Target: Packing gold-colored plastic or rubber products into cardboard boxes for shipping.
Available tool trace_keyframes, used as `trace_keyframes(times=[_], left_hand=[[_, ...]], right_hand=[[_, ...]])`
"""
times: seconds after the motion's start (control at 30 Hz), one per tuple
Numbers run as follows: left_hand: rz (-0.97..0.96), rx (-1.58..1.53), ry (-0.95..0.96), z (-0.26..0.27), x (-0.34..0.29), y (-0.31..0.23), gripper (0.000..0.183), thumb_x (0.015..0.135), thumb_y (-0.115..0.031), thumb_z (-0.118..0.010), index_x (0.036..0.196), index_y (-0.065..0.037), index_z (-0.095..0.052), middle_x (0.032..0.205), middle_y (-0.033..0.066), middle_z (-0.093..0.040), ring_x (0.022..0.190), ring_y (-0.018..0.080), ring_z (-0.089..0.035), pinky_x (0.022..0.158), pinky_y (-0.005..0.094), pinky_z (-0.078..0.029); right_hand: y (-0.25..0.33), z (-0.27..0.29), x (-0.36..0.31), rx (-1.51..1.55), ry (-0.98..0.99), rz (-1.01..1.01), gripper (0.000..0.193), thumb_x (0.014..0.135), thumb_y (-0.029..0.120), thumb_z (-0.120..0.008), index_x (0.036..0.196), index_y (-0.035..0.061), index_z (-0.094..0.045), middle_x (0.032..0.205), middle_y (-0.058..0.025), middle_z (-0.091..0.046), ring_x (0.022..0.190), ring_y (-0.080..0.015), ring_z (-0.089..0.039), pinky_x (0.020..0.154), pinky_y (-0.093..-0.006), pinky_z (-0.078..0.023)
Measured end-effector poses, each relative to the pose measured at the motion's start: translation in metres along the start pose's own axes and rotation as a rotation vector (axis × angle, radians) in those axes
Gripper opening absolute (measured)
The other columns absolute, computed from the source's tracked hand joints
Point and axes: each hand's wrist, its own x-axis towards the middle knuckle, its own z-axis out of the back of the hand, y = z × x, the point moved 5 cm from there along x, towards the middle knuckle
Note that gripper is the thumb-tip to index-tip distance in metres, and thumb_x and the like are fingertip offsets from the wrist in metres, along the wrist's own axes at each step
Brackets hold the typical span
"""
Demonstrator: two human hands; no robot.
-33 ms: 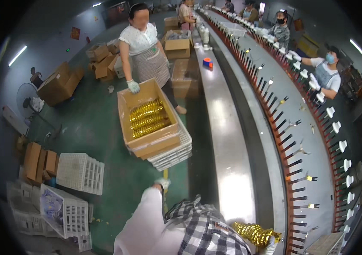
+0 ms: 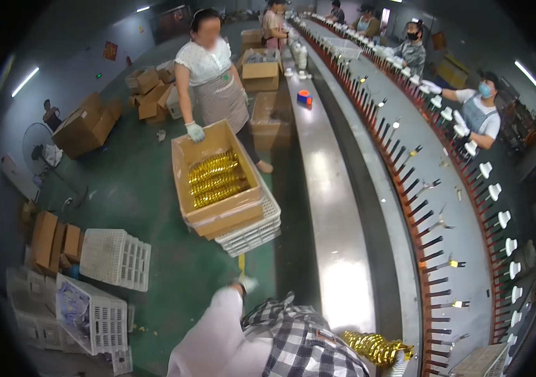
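At the bottom right, my right hand (image 2: 398, 364) in a pale glove grips the end of a row of shiny gold ring-like pieces (image 2: 375, 347). These lie packed together along the metal bench's near end. My left hand (image 2: 247, 284), also gloved, is held out above the green floor with nothing visible in it. Motion smears its fingers. Beyond it, several similar gold rows (image 2: 214, 179) lie in an open cardboard box (image 2: 227, 220). That box rests on stacked white plastic crates (image 2: 252, 229). A standing person's gloved hand (image 2: 195, 131) holds its far edge.
A long metal bench (image 2: 337, 226) runs away from me, beside a conveyor (image 2: 431, 188) lined with dark upright holders and white pieces. Workers stand along its far side. White crates (image 2: 114, 257) and brown cartons (image 2: 85, 125) stand on the left, near a floor fan (image 2: 38, 144).
My left hand has drawn slightly nearer to me. The whole view has shifted a little. My right hand still grips the gold row.
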Motion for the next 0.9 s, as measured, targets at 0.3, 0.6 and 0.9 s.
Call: trace_keyframes(times=[0.3, 0.6, 0.9], left_hand=[[-0.210, 0.313, 0.212, -0.069, 0.081, -0.052, 0.075, 0.093, -0.065, -0.057, 0.139, -0.006, -0.062, 0.147, 0.0203, -0.058, 0.141, 0.0351, -0.050, 0.113, 0.0445, -0.040], [-0.230, 0.383, 0.196, -0.074, 0.085, -0.050, 0.071, 0.091, -0.062, -0.058, 0.131, -0.005, -0.068, 0.137, 0.0199, -0.066, 0.131, 0.0372, -0.059, 0.108, 0.0431, -0.045], [-0.157, 0.270, 0.145, -0.095, 0.047, -0.023, 0.064, 0.090, -0.055, -0.060, 0.128, -0.006, -0.070, 0.133, 0.0230, -0.067, 0.129, 0.0392, -0.060, 0.107, 0.0457, -0.046]], right_hand=[[-0.041, -0.042, 0.126, -0.050, 0.015, 0.464, 0.043, 0.096, 0.031, -0.067, 0.127, 0.0024, -0.058, 0.112, -0.0156, -0.066, 0.099, -0.0254, -0.063, 0.087, -0.0429, -0.054], [-0.058, 0.002, 0.069, 0.325, -0.020, 0.113, 0.064, 0.090, 0.041, -0.078, 0.134, 0.0045, -0.051, 0.117, -0.0099, -0.063, 0.102, -0.0226, -0.064, 0.087, -0.0418, -0.058], [-0.059, 0.038, 0.049, 0.441, -0.033, -0.032, 0.072, 0.090, 0.036, -0.077, 0.147, 0.0062, -0.045, 0.132, -0.0129, -0.058, 0.116, -0.0283, -0.062, 0.098, -0.0453, -0.055]])
